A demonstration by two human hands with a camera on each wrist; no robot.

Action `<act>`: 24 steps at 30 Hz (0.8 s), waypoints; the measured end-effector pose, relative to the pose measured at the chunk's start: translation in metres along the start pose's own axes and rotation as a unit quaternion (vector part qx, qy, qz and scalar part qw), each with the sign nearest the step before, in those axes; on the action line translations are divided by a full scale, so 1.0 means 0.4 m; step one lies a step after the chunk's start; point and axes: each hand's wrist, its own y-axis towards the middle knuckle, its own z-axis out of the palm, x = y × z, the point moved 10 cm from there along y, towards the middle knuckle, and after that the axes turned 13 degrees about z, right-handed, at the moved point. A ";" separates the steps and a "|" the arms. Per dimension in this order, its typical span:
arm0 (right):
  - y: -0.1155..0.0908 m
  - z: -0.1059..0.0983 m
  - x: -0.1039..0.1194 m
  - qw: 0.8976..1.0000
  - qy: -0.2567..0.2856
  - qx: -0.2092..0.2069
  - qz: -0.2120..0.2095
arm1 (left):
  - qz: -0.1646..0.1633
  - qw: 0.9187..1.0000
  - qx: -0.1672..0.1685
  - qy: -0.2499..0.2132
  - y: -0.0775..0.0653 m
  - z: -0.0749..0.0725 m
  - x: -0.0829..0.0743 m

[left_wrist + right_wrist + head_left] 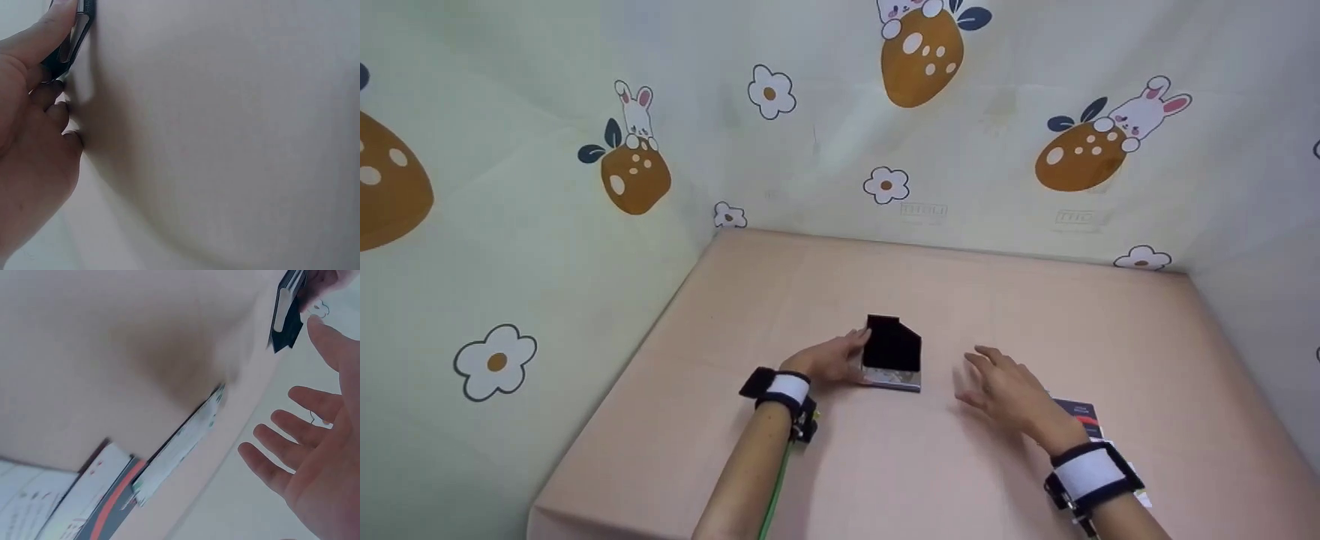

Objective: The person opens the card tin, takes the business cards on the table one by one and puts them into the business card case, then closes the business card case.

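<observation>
A small black and silver case, like a card holder, stands mid-table with its black panel raised above a shiny silver lower part. My left hand holds it by the left side, thumb and fingers pinching the edge. Only a corner of the case shows in the left wrist view, beside the thumb. To the right and apart from it, my right hand hovers with fingers spread and nothing in them. Below that hand lies a dark card with a red stripe, partly hidden by the wrist.
In the right wrist view, a white card with green marks and other printed white cards lie by the dark striped card. Pale pink cloth covers the table. A patterned curtain hangs along its back and sides.
</observation>
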 end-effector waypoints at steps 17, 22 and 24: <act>-0.028 -0.014 -0.061 1.000 0.009 -0.002 0.027 | 0.016 0.997 -0.059 -0.037 -0.003 -0.015 0.005; -0.038 -0.015 -0.080 1.000 0.010 -0.013 0.026 | 0.042 0.996 -0.070 -0.041 0.007 -0.021 -0.005; -0.041 -0.017 -0.087 0.999 0.010 -0.017 0.025 | 0.051 0.995 -0.074 -0.038 0.010 -0.022 -0.007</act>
